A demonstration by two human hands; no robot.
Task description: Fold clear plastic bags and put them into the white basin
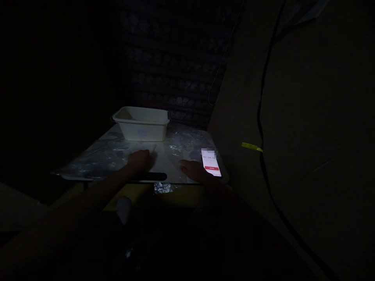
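My left hand (140, 160) is closed in a loose fist above the front of a pale table (168, 162). A faint, clear plastic edge (152, 150) shows beside its knuckles; whether the fingers grip it is too dark to tell. To the right, my right hand (193, 170) lies low over the tabletop, fingers curled together and pointing left. What it holds, if anything, is hidden. A lit phone (211, 166) showing a timer is just beyond that wrist. Below my left hand, a dark, long, rounded strip (152, 176) runs along the table's front edge.
A cream plastic tub (143, 130) stands at the back left of the table. Crumpled clear plastic (96, 158) covers the left side, with more behind. On the right, a panel (307, 117) carries a black cable (259, 113) with a yellow tag (251, 146). Surroundings are very dark.
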